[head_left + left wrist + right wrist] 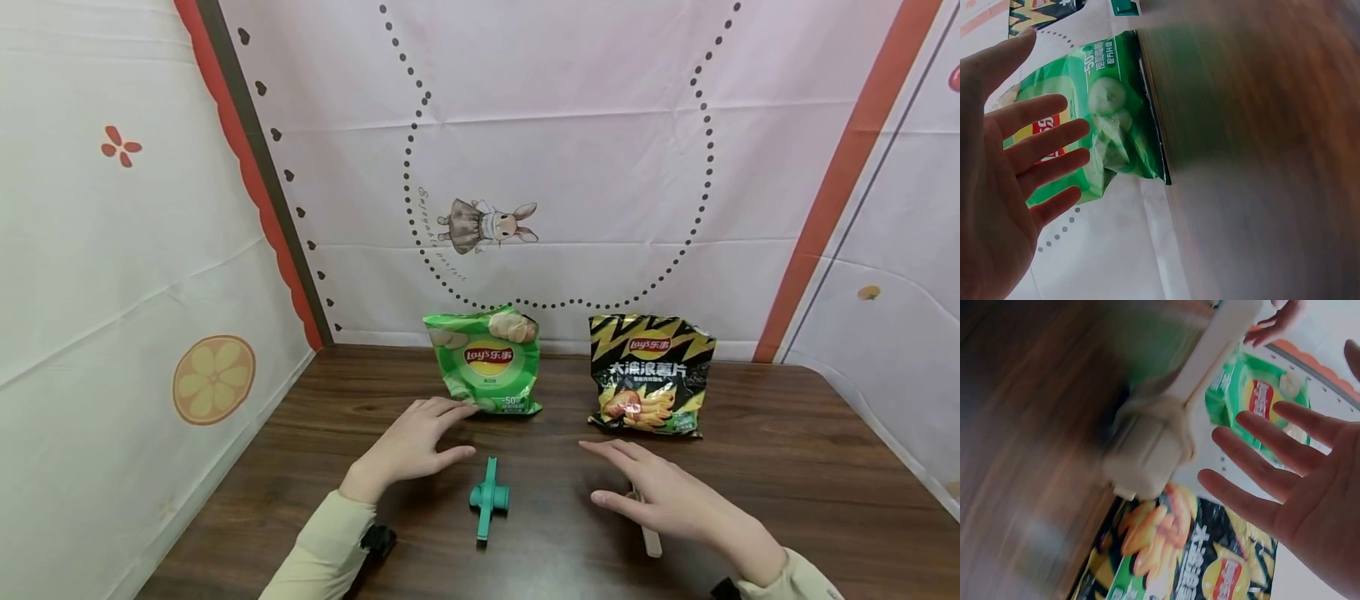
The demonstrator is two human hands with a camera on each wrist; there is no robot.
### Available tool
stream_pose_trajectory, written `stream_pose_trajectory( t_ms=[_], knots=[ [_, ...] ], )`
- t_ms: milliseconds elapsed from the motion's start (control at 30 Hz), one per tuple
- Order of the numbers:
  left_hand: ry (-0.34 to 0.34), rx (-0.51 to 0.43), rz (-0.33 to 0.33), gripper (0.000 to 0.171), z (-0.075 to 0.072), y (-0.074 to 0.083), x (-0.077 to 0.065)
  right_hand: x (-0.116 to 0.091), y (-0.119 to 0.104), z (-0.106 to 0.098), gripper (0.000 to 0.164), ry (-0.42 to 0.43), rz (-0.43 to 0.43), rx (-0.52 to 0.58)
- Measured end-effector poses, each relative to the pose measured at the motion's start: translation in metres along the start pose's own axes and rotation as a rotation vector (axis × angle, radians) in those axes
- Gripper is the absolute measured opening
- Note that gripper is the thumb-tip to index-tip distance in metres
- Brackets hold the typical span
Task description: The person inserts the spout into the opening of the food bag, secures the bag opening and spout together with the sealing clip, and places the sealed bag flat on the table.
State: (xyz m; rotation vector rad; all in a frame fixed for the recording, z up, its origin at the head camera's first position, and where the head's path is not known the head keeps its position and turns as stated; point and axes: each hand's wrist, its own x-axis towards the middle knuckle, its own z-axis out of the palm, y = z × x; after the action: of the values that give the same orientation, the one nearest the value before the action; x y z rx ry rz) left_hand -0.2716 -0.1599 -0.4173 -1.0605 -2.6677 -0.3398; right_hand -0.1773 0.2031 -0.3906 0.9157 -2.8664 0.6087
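A green Lay's chip bag (487,375) stands upright at the back of the table, and a black Lay's chip bag (651,392) stands to its right. My left hand (412,442) hovers just in front of the green bag, fingers spread and relaxed, holding nothing. Between the hands lies a teal bag clip with a round spout cap (492,498). My right hand (667,492), fingers extended, is above a beige bag clip (651,542), which it mostly hides in the head view. The right wrist view shows that beige clip's round cap (1144,456) apart from the fingers.
The brown wooden table (570,550) meets a hanging white cloth (562,183) behind the bags. More cloth panels close in the left side (112,275) and the right side.
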Motion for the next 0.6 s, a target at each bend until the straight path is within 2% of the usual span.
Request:
stream_pose_trajectory(
  t_ms=[333, 600],
  knots=[
    [-0.021, -0.001, 0.002, 0.061, 0.003, 0.004, 0.004, 0.014, -0.018, 0.014, 0.055, -0.045, 0.010, 0.080],
    [-0.056, -0.030, -0.005, 0.058, 0.004, 0.009, 0.007, 0.025, -0.031, 0.024, 0.056, -0.015, 0.020, 0.103]
  ],
)
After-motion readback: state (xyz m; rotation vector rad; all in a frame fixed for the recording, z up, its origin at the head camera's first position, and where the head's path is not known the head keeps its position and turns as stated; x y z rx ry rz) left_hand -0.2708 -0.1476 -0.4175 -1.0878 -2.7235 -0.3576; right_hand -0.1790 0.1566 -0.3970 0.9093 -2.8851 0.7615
